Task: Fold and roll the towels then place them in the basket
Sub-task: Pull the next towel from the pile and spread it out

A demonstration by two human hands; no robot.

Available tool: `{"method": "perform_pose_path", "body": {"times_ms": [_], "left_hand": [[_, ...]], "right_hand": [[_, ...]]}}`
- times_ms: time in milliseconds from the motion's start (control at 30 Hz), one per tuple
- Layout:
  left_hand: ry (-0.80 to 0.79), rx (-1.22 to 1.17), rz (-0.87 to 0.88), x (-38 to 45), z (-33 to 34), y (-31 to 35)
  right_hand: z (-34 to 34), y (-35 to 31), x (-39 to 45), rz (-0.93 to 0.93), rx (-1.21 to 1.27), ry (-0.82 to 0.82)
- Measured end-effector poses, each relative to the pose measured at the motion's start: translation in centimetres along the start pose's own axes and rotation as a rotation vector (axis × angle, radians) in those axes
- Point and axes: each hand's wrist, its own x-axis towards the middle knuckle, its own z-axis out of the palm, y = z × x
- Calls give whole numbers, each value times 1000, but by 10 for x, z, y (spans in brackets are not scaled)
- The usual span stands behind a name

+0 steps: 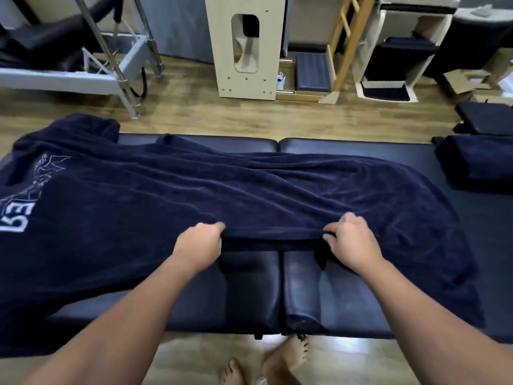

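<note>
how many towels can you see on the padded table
2. One large navy towel lies spread across the table, gripped by both hands; a folded navy one sits at the table's far right. More may be hidden.

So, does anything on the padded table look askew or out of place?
Yes. The navy towel lies crooked and wrinkled, its left end hanging over the padded table. Both hands grip its near edge.

towel (249, 195) across padded table (347, 147)

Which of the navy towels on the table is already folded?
The small folded towel at the table's far right end. The big towel lies spread out, its near edge gripped by the left hand and right hand.
</note>
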Motion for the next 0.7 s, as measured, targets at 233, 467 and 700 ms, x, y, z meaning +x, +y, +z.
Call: {"method": "perform_pose_path", "body": {"times_ms": [233, 467, 700], "left_hand": [[34, -46, 100, -5, 27, -7], [106, 270, -20, -12, 36, -30], [60, 337, -32, -11, 37, -50]], "right_hand": [[7, -38, 7, 112, 58, -167], [44, -10, -27, 226, -50, -45], [47, 17, -26, 273, -106, -15]]}}
